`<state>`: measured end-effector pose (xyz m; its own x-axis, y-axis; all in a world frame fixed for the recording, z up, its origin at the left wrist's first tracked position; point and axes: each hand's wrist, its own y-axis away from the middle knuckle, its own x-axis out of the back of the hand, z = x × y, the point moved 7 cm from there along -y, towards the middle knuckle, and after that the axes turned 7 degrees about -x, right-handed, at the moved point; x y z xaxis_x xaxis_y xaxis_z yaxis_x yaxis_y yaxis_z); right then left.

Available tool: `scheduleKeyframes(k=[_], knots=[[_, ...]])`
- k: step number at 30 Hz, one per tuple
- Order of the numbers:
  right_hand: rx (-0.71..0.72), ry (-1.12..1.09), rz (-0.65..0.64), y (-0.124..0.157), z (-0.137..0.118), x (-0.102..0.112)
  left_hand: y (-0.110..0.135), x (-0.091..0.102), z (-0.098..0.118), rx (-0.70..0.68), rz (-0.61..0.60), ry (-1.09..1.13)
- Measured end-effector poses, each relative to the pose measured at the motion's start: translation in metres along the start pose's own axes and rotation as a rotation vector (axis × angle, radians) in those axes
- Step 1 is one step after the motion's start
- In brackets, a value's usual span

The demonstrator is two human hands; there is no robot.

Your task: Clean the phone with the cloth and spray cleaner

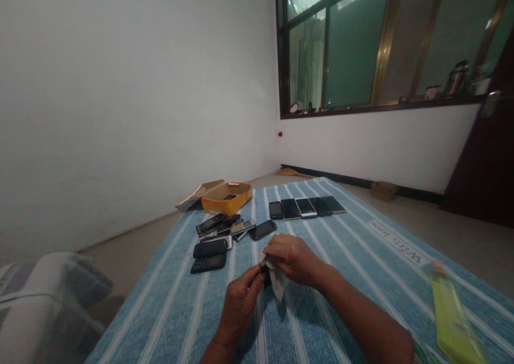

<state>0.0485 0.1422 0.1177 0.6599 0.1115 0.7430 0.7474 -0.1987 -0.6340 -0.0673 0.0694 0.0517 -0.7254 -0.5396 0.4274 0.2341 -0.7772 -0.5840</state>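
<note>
We face a pale wall (140, 85) that fills the left and runs behind everything, with a wide, dark-framed window (353, 48) set into it on the right. Below, a blue-and-white striped cover (160, 321) spreads towards us, the words "With love" near its right edge. A yellow-green packet (455, 316) lies near us on that edge, and an orange box (217, 206) stands open at the far left, a dark item inside. Our right hand (292, 258) is just beside our left hand (243, 297), both over the middle of the cover. In the right, fingertips and thumb pinch a white cloth (278, 281), which hangs down. Beyond our hands we have a loose cluster of phones (211, 247), some overlapping, in front of the box, and a row of five phones (306, 207) side by side to its right. Smallest is a dark object (267, 279) between our hands, pinched by the left thumb and fingers and partly hidden by the cloth; we cannot tell its full shape.
</note>
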Motion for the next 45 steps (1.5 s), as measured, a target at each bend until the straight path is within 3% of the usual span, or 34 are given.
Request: scheduleKeyframes(k=[7,14,19,32,39,45], knots=[[-0.048,-0.063,0.02,0.007,0.014,0.007,0.0,-0.001,0.001,0.015,-0.002,0.027],[0.047,0.092,-0.033,-0.005,-0.01,-0.009,0.002,0.001,-0.006,0.012,0.028,-0.024],[0.05,0.06,-0.048,-0.008,-0.013,-0.012,0.003,0.002,-0.007,0.011,0.036,-0.034],[-0.207,-0.383,0.088,0.015,0.037,0.011,-0.001,0.002,0.001,0.001,0.024,-0.028],[-0.44,-0.614,0.275,0.03,0.063,0.001,0.0,0.002,-0.004,0.01,0.054,-0.038],[-0.582,-0.808,0.276,0.045,0.074,-0.02,0.001,0.001,-0.007,0.024,0.035,-0.009]])
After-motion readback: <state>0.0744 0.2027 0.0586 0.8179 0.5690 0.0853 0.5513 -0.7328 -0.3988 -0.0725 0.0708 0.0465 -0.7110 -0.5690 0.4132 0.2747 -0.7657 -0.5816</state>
